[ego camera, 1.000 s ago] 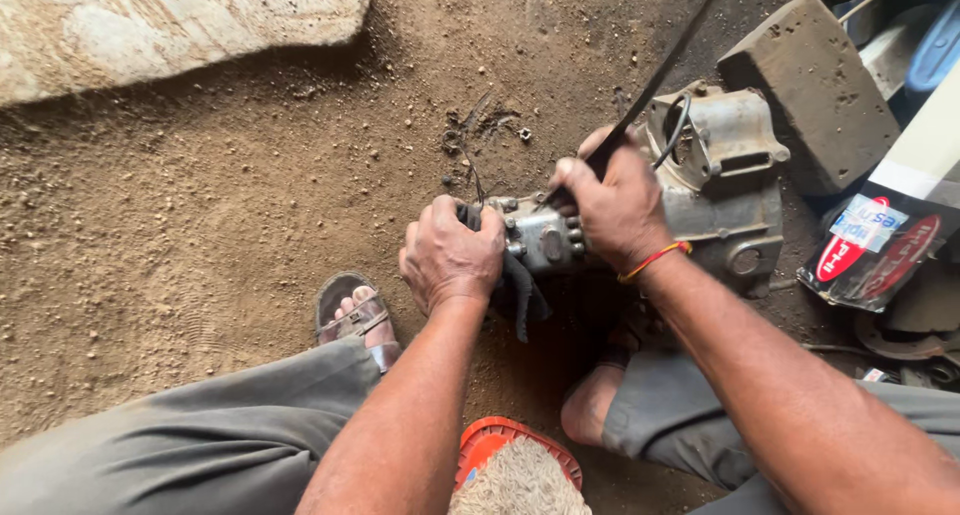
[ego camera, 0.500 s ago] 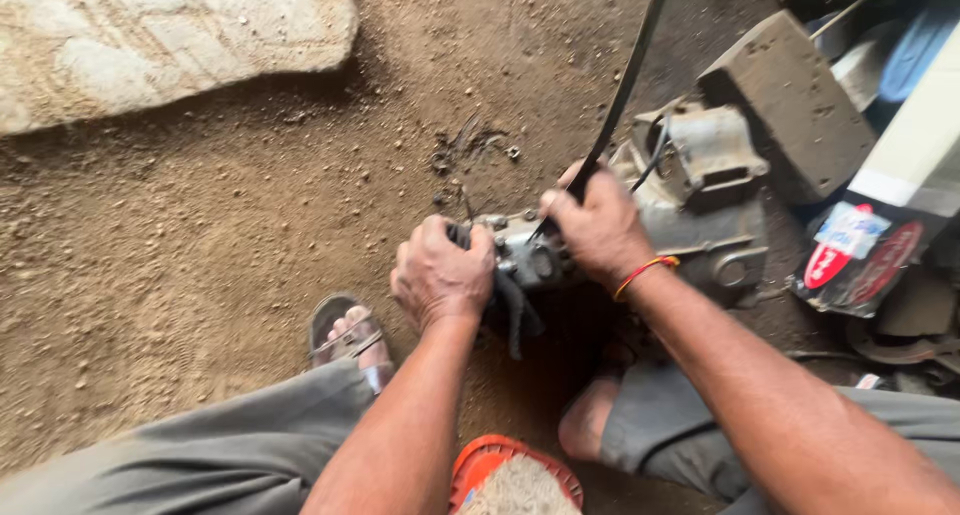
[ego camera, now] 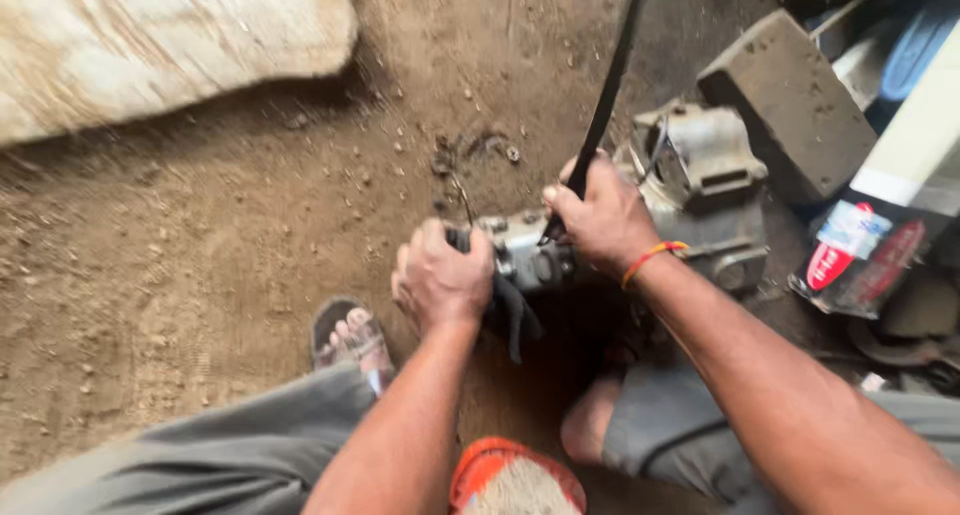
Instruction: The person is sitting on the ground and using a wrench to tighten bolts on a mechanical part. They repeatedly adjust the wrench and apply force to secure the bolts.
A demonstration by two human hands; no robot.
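Left hand: we see our left hand (ego camera: 440,280) clenched over the near end of a small grey metal housing (ego camera: 525,255), seemingly to keep it from turning.
Right hand: our right hand (ego camera: 600,215) grips a long dark bar (ego camera: 608,95) near its lower end; the bar leans up and away, likely for leverage.
Housing: it sits low over the dirt floor (ego camera: 200,235), between both hands, touching a larger grey casting (ego camera: 705,190) behind it.
Rag: one dark rag (ego camera: 515,315) hangs under the housing.
Counts: two hands, one bar, two metal castings, one concrete block (ego camera: 785,100), one sandalled foot (ego camera: 350,335), one pale stone slab (ego camera: 150,45).
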